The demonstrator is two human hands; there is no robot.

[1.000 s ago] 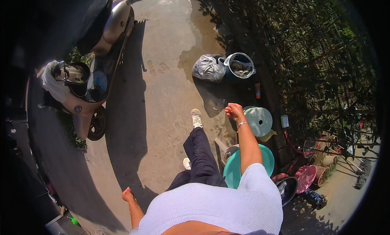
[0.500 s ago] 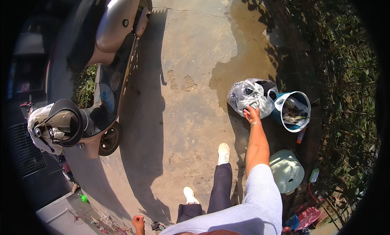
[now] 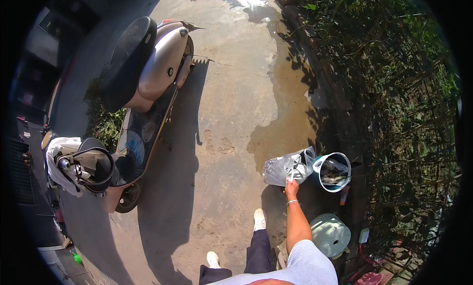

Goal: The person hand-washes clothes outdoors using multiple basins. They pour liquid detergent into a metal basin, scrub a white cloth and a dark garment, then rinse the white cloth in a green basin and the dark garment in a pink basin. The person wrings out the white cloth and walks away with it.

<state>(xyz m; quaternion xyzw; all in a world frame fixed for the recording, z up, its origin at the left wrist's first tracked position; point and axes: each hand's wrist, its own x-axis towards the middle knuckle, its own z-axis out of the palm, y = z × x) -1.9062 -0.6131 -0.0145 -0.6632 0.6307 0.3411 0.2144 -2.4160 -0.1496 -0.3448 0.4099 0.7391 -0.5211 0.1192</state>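
My right hand (image 3: 291, 189) is closed on the gathered top of a clear plastic bag (image 3: 277, 171). The bag sits low over the concrete, and grey and dark stuff shows through it; I cannot make out what that is. Whether its bottom touches the ground cannot be told. Close to the bag's right side stands a blue bucket with a white rim (image 3: 349, 172), with a liner and dark debris inside. Nearer to me is a pale green upturned plastic tub (image 3: 331, 235). My left hand is out of the picture.
On the left stands a parked scooter (image 3: 157, 73), a dark cap-like item (image 3: 98, 167) and pale cloth at its front. A leafy hedge (image 3: 394, 112) runs along the right. Wet concrete (image 3: 283, 122) spreads ahead of the bag. A pink basin (image 3: 370, 279) lies at the lower right.
My view has tilted up, so things sit lower in the picture. My right hand still grips the bag, whose top now looks pulled up toward me. My left hand has left the view.
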